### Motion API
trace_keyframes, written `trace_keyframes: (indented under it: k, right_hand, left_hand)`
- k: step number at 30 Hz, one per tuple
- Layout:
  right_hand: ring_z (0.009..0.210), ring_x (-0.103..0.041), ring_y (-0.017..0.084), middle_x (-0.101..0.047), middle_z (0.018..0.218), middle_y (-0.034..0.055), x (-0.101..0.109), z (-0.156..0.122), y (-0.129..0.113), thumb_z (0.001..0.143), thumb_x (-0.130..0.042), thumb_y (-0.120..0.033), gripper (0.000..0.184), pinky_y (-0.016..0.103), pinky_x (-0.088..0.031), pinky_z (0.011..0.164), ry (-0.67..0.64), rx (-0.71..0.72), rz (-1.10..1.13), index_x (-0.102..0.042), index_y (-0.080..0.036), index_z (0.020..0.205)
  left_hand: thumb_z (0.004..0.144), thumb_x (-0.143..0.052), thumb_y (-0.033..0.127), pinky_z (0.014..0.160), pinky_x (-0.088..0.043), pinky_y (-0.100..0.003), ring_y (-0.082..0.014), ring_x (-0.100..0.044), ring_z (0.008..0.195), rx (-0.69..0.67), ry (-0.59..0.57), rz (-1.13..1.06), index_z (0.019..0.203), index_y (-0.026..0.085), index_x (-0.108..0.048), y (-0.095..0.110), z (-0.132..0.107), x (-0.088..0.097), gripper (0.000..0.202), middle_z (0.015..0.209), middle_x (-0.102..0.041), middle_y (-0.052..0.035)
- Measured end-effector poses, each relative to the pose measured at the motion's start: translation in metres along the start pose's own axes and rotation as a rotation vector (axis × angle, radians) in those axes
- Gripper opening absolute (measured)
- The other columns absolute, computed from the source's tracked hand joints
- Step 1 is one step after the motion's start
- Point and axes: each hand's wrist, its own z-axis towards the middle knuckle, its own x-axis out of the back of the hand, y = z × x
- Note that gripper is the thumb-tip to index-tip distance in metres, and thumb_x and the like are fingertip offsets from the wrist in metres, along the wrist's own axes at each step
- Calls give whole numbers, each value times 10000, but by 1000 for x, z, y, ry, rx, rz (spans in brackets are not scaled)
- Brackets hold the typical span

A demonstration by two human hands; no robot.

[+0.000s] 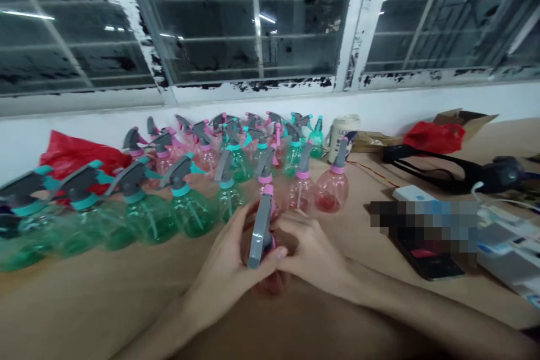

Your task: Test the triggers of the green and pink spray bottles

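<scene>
Both hands are wrapped round one pink spray bottle (272, 284) with a grey and pink trigger head (260, 228), upright near the table's front. My left hand (230, 259) closes on its left side, thumb across the front below the head. From the right, my right hand (310, 250) has its fingers curled about the neck and upper body. The fingers hide most of the collar. Just beyond stand a clear pink spray bottle (331, 191) on the right and a green spray bottle (192, 214) on the left.
Several more green and pink spray bottles (236, 163) crowd the table (126, 304) towards the wall. Red plastic bags (80, 152) lie at the left and back right. A can (342, 129), a black strap (439, 160), a phone (434, 261) and white boxes (514, 264) sit at right.
</scene>
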Motion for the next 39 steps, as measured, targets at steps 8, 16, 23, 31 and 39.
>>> trace_keyframes:
  k: [8,16,23,31,39]
  right_hand:
    - [859,-640,225,-705,879,41,-27,7,-4,684,-818,-333,274,387,-471,814,-74,74,-26,-649,-167,822]
    - [1220,-550,273,-601,1319,131,2,-27,40,782,-675,-551,636,485,-456,1006,-258,-14,-113,-549,-181,1282]
    - [1176,-603,252,-654,1258,107,11,-65,87,903,-579,-429,405,490,-476,1013,-236,38,-283,-594,-212,1244]
    - [1249,-545,258,-625,1299,132,1,-71,89,889,-612,-381,448,465,-446,1057,-267,108,-332,-585,-143,1268]
    - [1239,-552,266,-634,1288,110,0,-71,90,873,-634,-376,467,491,-429,1065,-261,82,-318,-576,-183,1294]
  left_hand:
    - [848,-651,382,886,-512,-420,-240,-625,982,-27,46,3,1210,247,-487,-7,-1,15,419,1057,-623,-46]
    - [861,-528,279,692,-519,-349,-172,-591,697,-46,192,6,1063,216,-551,-14,4,0,212,849,-612,-8]
    - [817,-501,239,672,-486,-336,-171,-536,709,-48,217,62,833,225,-531,-13,14,-7,37,823,-565,-8]
    - [792,-488,234,597,-462,-313,-160,-505,605,-58,201,52,775,245,-476,-13,22,-7,24,683,-486,33]
    - [802,-473,219,650,-513,-340,-176,-579,649,-132,88,23,834,250,-528,-10,31,-2,71,776,-586,5]
